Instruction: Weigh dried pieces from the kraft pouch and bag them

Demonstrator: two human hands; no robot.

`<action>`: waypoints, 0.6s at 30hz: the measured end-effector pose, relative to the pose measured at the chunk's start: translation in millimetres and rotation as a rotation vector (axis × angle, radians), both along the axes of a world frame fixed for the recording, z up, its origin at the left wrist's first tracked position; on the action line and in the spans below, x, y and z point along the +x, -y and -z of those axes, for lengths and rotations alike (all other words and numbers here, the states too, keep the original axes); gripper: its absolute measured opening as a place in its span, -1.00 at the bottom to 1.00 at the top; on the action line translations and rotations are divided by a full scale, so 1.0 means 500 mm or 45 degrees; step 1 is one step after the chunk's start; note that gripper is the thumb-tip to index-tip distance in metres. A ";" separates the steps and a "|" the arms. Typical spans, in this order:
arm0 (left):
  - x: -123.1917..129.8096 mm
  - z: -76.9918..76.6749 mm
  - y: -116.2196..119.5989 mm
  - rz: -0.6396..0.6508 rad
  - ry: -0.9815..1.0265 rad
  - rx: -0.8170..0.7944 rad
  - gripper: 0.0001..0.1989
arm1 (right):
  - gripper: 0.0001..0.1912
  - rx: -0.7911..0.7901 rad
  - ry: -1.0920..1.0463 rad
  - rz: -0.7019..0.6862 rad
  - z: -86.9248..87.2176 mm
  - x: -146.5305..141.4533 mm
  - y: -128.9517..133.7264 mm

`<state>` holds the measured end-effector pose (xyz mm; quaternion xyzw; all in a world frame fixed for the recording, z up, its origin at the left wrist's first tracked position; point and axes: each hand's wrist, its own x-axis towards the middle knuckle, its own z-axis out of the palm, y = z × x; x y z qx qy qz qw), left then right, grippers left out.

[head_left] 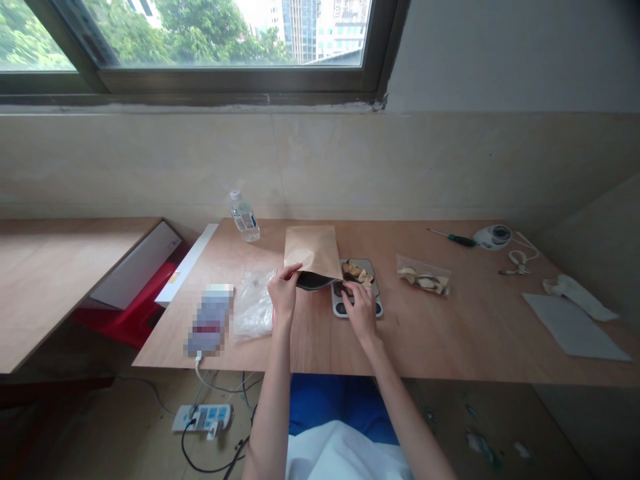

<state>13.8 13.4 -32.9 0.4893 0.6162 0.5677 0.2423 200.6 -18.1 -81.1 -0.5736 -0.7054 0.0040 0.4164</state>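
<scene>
A brown kraft paper bag [311, 247] lies with its mouth toward me, gaping enough to show a dark inside. My left hand [283, 293] pinches the left corner of that mouth. At the right corner, the fingers of my right hand [361, 308] are closed on the bag's edge, over a small kitchen scale [377, 311]. Pale brown dried slices [356, 272] lie on the scale, partly hidden by the bag and my right hand. Beside my left hand is a clear plastic bag [251, 310].
A water bottle [245, 217] stands at the back left, a blurred-out phone [209, 320] at the front left. Rightward lie a zip bag of slices [424, 277], a screwdriver [461, 240], a white camera [493, 237], a grey sheet [573, 327] and a white cloth [580, 297].
</scene>
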 end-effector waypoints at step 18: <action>-0.009 0.080 -0.059 -0.005 -0.183 0.041 -0.75 | -0.69 -0.204 -0.074 -0.454 0.020 -0.069 0.195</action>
